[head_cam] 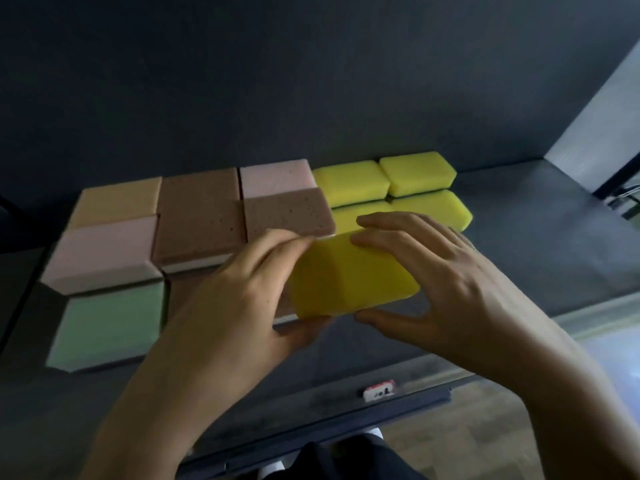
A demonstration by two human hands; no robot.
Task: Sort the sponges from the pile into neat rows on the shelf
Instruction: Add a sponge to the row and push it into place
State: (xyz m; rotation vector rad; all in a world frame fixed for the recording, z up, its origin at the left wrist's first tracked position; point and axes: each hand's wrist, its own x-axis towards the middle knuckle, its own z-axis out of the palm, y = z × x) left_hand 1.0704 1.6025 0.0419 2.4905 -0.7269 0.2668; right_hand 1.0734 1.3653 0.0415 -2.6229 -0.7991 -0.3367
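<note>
A yellow sponge [349,277] is held between both hands near the front of the dark shelf [540,230]. My left hand [239,299] grips its left end, fingers over the top and thumb beneath. My right hand [433,271] holds its right side, fingers across the top edge, thumb under the front. Behind it lie rows of yellow sponges [415,173]. To the left sit brown sponges [201,213], pink sponges [104,252], an orange sponge [117,200] and a green sponge [110,323].
The shelf's dark back wall [277,81] rises behind the sponges. A white side panel [602,109] stands at the right. A small red and white label [379,391] sits on the shelf's front edge. Wooden floor [485,434] shows below.
</note>
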